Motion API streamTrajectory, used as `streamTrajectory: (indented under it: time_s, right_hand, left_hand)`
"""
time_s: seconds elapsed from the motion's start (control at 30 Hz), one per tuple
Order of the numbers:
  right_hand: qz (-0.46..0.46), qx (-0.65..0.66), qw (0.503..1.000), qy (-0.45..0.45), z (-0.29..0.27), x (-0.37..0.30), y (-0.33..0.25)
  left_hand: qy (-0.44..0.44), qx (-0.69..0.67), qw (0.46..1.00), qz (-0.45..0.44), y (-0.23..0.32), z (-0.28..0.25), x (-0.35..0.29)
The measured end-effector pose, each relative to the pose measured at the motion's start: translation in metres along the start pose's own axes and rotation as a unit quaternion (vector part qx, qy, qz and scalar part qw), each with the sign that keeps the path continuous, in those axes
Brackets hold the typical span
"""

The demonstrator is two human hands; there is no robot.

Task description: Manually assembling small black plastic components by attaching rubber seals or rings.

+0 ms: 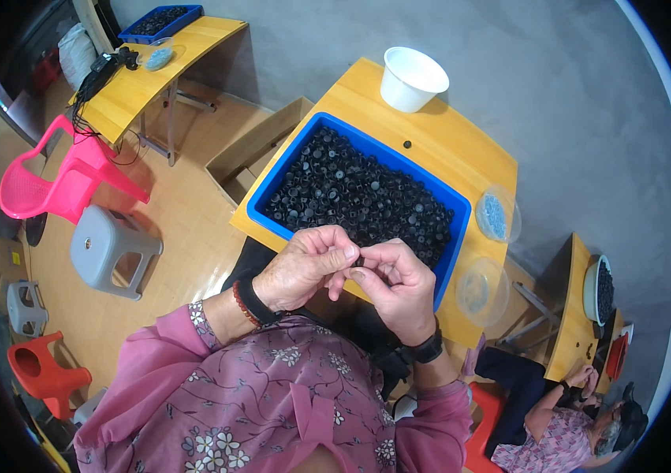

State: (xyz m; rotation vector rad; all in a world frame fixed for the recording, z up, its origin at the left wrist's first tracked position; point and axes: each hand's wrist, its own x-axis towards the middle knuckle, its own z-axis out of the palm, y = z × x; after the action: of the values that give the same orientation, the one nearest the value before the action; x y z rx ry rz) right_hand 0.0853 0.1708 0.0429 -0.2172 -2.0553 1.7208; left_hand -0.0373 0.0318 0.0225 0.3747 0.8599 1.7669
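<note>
Over the near edge of a blue tray (456, 246), my left hand (296, 272) and my right hand (400, 293) meet, fingertips pinched together. Between them sits a small black round part (360, 261), mostly covered by the fingers. Many small black cap-like parts (351, 185) fill the tray. One loose black part (407, 144) lies on the yellow table beyond it. To the right of the tray is a clear round tub with light blue small pieces (493, 216). Nearer to me stands another clear tub (484, 293), its contents hard to make out.
A white bowl (401, 94) stands at the table's far side, by the grey wall. An open cardboard box (241, 162) is left of the table. Pink chair (75, 177) and grey stool (112, 248) stand further left. A co-worker (552, 430) sits at another table, lower right.
</note>
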Motion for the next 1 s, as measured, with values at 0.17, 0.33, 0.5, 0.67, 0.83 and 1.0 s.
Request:
streamTrajectory:
  time_s: [0.17, 0.33, 0.5, 0.67, 0.83, 1.0]
  right_hand:
    - [-0.027, -0.054, 0.998, 0.006, 0.001, 0.001, 0.001]
    - [0.014, 0.015, 1.0, 0.003, 0.001, -0.001, 0.011]
    - [0.02, 0.046, 0.998, -0.024, 0.0, -0.002, 0.012]
    - [0.015, 0.043, 0.999, -0.005, 0.001, 0.0, 0.012]
    - [-0.034, -0.055, 0.998, -0.013, -0.002, 0.002, 0.006]
    - [0.053, 0.044, 0.998, -0.004, -0.002, -0.001, 0.007]
  left_hand:
    - [0.013, 0.001, 1.0, 0.016, -0.005, 0.003, 0.001]
    - [0.011, -0.006, 1.0, 0.02, -0.007, 0.002, 0.001]
    - [-0.022, -0.01, 0.999, -0.031, 0.0, -0.004, -0.001]
    - [0.002, -0.015, 1.0, -0.026, -0.001, -0.003, 0.003]
    - [0.018, 0.05, 0.999, -0.004, -0.002, 0.001, 0.003]
    - [0.056, 0.198, 0.978, 0.031, -0.004, 0.01, 0.0]
